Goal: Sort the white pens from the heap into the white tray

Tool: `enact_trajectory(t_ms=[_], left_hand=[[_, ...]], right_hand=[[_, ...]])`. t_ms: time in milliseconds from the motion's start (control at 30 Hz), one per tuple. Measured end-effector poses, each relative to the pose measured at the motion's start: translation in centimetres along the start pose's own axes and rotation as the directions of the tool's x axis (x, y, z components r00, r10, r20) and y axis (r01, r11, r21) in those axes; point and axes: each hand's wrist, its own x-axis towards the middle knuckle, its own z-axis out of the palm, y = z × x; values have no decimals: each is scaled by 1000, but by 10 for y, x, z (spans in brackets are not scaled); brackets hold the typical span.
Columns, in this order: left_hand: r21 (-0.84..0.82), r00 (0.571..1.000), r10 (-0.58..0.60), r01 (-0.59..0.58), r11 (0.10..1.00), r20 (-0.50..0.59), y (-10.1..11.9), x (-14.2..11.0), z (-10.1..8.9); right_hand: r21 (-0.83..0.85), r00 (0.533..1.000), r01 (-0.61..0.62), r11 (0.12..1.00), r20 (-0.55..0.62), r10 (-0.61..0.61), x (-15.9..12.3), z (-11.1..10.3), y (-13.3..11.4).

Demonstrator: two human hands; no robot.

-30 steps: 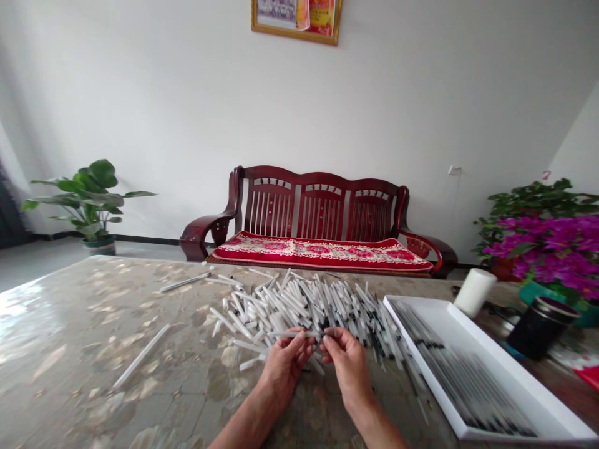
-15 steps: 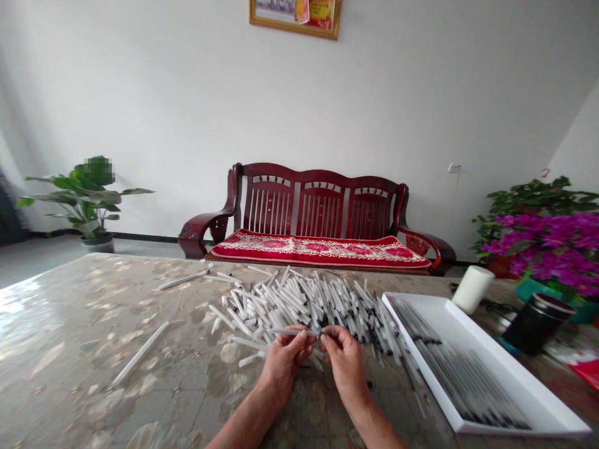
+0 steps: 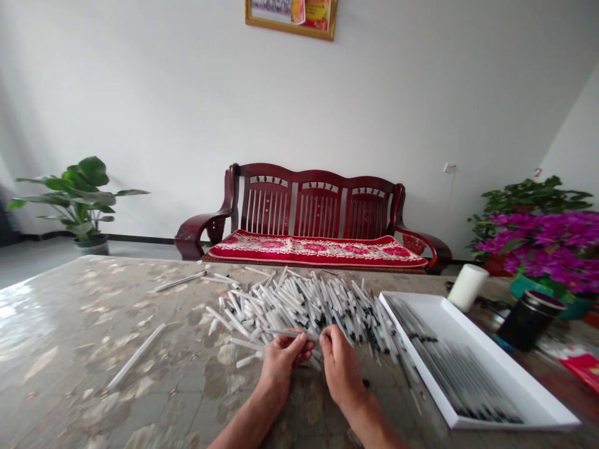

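Between thumb and fingers, my left hand (image 3: 279, 365) pinches a slim, translucent pen (image 3: 279, 333) that lies nearly level and points left. My right hand (image 3: 342, 368) is closed beside the pen's right end, its fingertips curled together. What sits in those fingertips, if anything, is too small to make out. Just beyond both hands spreads a heap of whitish pen tubes (image 3: 285, 296), with black pieces mixed in on its right side. To the right, a shallow white box (image 3: 538, 396) holds rows of grey pens with dark ends (image 3: 468, 374).
One loose white tube (image 3: 136, 357) lies at the left of the patterned table (image 3: 70, 337), and another pen (image 3: 180, 281) farther back. A white cylinder (image 3: 468, 287), a black canister (image 3: 530, 321) and purple flowers (image 3: 547, 249) stand at right. A wooden bench (image 3: 318, 206) is beyond the table.
My right hand has turned and its fingertips have drawn slightly off the pen's dark end. My left hand keeps its pinch on the pen. The view has shifted slightly.
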Motion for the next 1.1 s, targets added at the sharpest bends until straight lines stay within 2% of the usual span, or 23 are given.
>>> enact_trajectory(t_ms=[100, 200, 433, 567, 700, 867, 1100], left_hand=[[42, 1000, 5, -5, 999, 11, 0, -1, 0], [78, 999, 17, -20, 997, 33, -1, -3, 1], [67, 1000, 17, -18, 998, 15, -1, -2, 2], [32, 1000, 2, -2, 999, -9, 3, 0, 1], [33, 1000, -15, 14, 999, 22, 2, -1, 2], [57, 999, -19, 16, 998, 42, 0, -3, 4], [60, 999, -19, 17, 998, 30, 2, 0, 2]], right_hand=[[-76, 1000, 0, 997, -6, 0, -1, 1, 0], [-78, 1000, -9, 997, -24, 8, -1, 3, 2], [143, 995, -102, 984, 37, 97, -1, -1, 3], [201, 995, -77, 977, 79, 62, -1, -7, 1], [157, 997, -32, 987, 71, 21, 1, -5, 4], [87, 996, -67, 994, 70, 61, 2, -4, 8], [153, 993, -39, 988, 112, 22, 1, -6, 5]])
